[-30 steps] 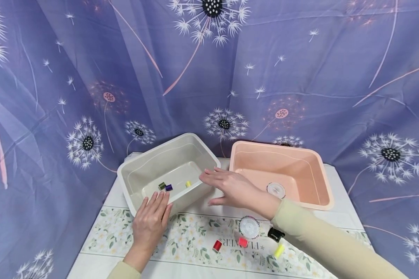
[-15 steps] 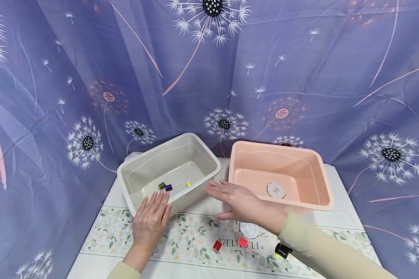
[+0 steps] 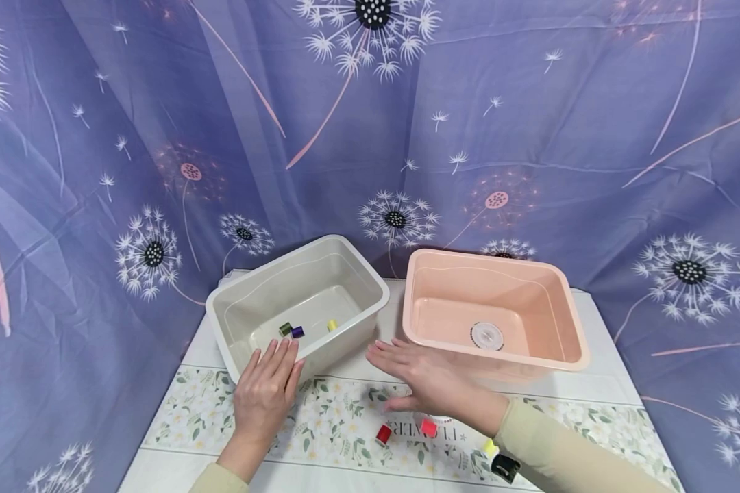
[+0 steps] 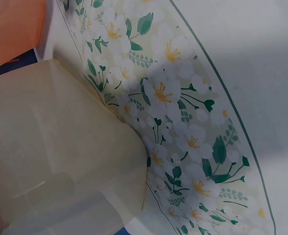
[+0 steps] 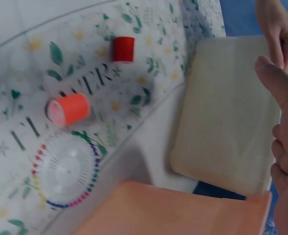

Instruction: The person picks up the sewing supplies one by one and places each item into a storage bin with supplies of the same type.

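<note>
My left hand (image 3: 265, 387) rests on the near rim of the grey bin (image 3: 370, 277), fingers straight. Inside that bin lie a green thread spool (image 3: 285, 329), a dark purple spool (image 3: 297, 332) and a yellow spool (image 3: 332, 325). My right hand (image 3: 422, 376) hovers over the table before the gap between the bins, fingers extended and holding nothing. Below it lies a wheel of coloured pins (image 5: 67, 169), mostly hidden in the head view. Nearby are a red spool (image 3: 383, 435) and a coral spool (image 3: 429, 428). Another yellow spool (image 3: 490, 448) shows partly beside my right wrist.
A pink bin (image 3: 576, 329) stands at the right and holds another pin wheel (image 3: 487, 336). A flowered cloth strip (image 3: 339, 411) crosses the white table. A purple dandelion curtain (image 3: 530, 123) hangs close behind both bins. The black wrist camera (image 3: 506, 468) sits on my right sleeve.
My right hand has moved away from the grey bin's near right corner, toward me and slightly right, now covering most of the table's pin wheel. The left hand has stayed still.
</note>
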The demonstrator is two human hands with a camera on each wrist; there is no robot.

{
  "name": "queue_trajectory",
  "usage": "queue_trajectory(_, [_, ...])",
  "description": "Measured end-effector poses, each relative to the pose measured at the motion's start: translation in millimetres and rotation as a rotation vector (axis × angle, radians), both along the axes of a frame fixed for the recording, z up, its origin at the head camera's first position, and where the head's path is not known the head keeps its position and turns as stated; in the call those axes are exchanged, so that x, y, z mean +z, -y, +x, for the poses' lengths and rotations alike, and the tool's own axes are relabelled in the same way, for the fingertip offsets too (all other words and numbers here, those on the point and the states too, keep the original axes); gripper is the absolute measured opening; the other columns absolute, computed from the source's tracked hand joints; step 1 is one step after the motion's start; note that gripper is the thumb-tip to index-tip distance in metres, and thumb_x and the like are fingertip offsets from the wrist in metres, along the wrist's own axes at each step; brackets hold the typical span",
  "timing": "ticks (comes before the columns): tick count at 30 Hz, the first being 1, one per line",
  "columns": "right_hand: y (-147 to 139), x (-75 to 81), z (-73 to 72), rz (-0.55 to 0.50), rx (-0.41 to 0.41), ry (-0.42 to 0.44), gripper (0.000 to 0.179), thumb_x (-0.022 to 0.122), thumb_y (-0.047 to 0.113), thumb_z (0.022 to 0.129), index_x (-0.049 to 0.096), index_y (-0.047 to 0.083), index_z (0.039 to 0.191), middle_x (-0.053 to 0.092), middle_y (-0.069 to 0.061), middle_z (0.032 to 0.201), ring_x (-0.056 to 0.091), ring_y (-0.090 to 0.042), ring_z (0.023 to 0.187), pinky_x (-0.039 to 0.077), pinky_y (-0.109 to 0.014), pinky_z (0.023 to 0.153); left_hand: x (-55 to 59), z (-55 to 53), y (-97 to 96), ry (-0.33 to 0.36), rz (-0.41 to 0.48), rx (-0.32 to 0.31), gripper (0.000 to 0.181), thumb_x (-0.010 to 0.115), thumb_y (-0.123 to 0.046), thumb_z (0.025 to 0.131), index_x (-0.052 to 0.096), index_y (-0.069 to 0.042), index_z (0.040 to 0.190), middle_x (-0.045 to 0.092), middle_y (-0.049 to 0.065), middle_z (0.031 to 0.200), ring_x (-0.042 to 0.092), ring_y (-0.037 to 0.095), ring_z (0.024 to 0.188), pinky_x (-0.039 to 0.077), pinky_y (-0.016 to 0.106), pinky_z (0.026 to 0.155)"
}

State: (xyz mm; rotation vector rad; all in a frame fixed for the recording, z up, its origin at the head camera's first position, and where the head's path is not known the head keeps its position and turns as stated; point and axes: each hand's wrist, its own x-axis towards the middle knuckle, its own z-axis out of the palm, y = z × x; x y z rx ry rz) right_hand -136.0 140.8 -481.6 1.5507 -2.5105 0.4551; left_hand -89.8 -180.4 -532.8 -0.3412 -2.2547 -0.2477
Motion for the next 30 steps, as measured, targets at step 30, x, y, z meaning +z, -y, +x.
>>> queue_trajectory(30, [-12.4, -63.5, 35.7, -0.007, -0.106, 0.079, 0.092, 0.093, 0.049, 0.077, 0.061, 0.001, 0.148, 0.064, -0.012, 0.150, 0.059, -0.029, 0.142, 0.047, -0.046, 0.117, -0.2, -1.4, -1.2, -0.037, 0.023, -0.025, 0.043, 0.054, -0.037, 0.112, 0.077, -0.005, 0.129, 0.078, 0.017, 0.121, 0.077, 0.039, 0.110, 0.057, 0.060, 0.099])
